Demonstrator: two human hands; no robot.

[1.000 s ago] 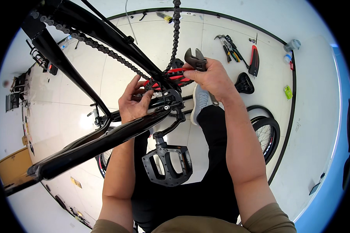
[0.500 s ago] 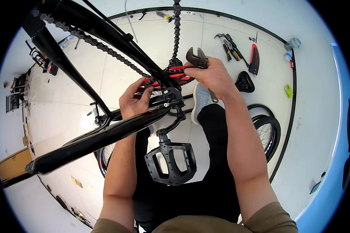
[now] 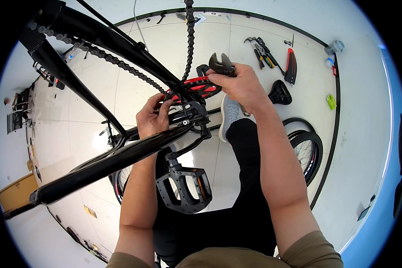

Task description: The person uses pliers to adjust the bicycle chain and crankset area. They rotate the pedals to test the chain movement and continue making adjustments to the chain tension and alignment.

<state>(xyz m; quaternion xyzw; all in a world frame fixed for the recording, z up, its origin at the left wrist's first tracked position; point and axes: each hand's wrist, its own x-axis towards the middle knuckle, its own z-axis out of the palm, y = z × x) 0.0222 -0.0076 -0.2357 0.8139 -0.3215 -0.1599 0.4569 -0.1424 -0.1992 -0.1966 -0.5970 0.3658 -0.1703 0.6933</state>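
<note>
A black bicycle frame slants across my left side, with a red chainring at its crank. The bicycle chain runs from the frame's upper left down to the chainring, and another length hangs down to it from above. At the chainring's left edge, my left hand pinches the chain between thumb and fingers. My right hand is wrapped round an adjustable wrench, jaws pointing up, its fingertips at the chainring's right edge. A black pedal hangs from the near crank arm, above my lap.
On the floor to the right lie a hammer, pliers, a red and black folding saw and a black saddle. Tyred wheels rest beside my right leg. A bottle stands by the wall.
The crank has turned slightly, so the near pedal has swung left. The hanging chain and frame have shifted a little left. My right hand has moved slightly up and left with the wrench.
</note>
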